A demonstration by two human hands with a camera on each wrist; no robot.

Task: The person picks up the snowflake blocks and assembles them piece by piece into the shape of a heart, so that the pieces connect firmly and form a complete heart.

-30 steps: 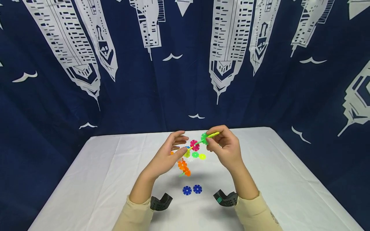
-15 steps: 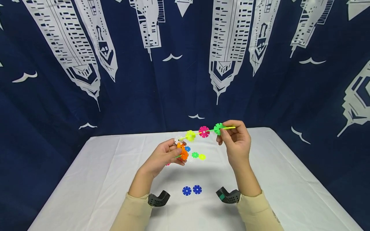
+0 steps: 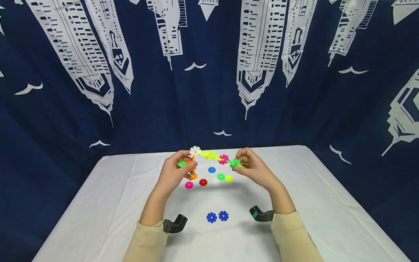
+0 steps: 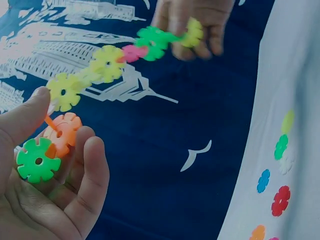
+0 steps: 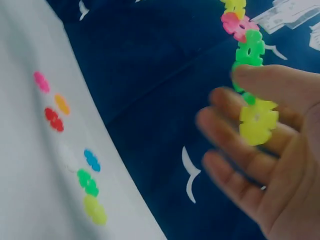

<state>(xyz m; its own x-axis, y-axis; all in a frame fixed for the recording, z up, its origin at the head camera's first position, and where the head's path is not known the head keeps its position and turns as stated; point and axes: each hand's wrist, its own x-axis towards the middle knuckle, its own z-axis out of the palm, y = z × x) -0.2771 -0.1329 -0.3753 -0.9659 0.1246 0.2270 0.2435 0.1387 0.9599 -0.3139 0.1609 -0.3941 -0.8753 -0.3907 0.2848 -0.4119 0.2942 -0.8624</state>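
Note:
A chain of notched plastic snowflake discs [image 3: 210,155] hangs between my hands above the table. My left hand [image 3: 174,170] pinches its left end, around the orange discs [image 4: 63,132]; a green disc [image 4: 39,161] sticks out over the palm. A white disc [image 3: 195,151] stands just above those fingers. From there the chain runs through yellow discs [image 4: 107,64] and a pink disc [image 3: 223,159]. My right hand [image 3: 256,170] holds the other end at the green discs [image 5: 250,48], with a yellow disc [image 5: 258,122] at the tip. Fingers partly hide both ends.
Loose discs lie on the white table [image 3: 114,203] beneath the chain: red [image 3: 203,182], pink [image 3: 189,185], orange [image 3: 194,176], blue [image 3: 211,170], green [image 3: 220,176], yellow [image 3: 228,178] and white [image 3: 215,181]. Two dark blue discs [image 3: 217,216] lie nearer me. A patterned navy curtain [image 3: 183,109] hangs behind.
My left hand has gone from loosely spread to holding the orange end of the chain, moving left and up. The right hand rose to the right, then came back lower, still holding the green discs.

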